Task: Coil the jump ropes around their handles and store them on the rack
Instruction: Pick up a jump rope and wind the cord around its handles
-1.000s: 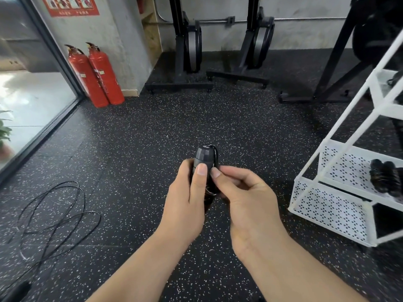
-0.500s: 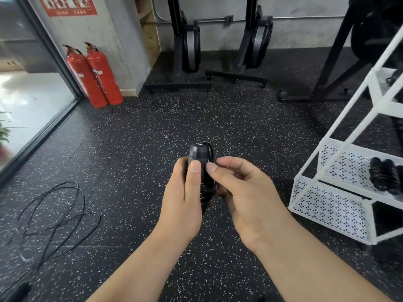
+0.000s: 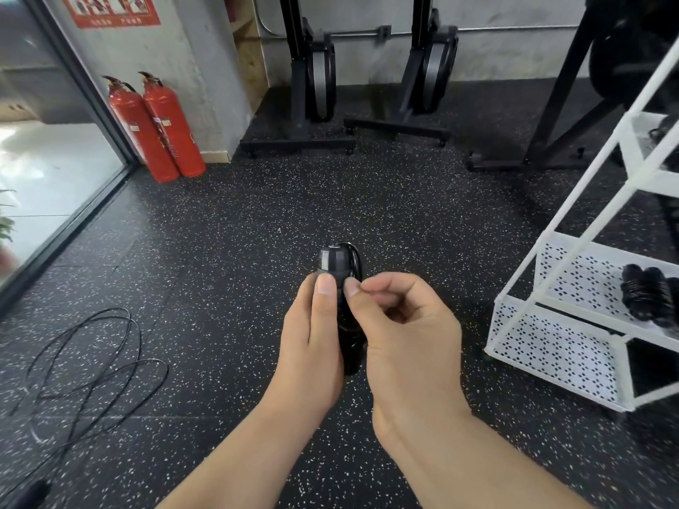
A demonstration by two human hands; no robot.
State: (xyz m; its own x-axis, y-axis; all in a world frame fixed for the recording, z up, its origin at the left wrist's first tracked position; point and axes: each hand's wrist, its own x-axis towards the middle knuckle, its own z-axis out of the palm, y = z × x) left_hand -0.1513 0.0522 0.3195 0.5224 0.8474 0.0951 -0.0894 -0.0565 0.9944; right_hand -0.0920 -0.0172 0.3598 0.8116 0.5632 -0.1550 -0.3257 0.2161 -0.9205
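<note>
- Your left hand wraps the pair of black plastic jump-rope handles. It holds them upright in front of you above the speckled rubber floor, thumb laid flat along the front.
- Your right hand has its fingers curled, with thumb and forefinger pinched together just beside the handles. They seem to nip the thin black cord, though black on black leaves this unsure.
- Expect a light bundle with rigid handles and a springy cord that wants to unwind. Grip over the wraps, not the bare cap.
- The white perforated metal rack stands to your right, with coiled black ropes on its shelf.
- A loose black rope lies on the floor to your left.
</note>
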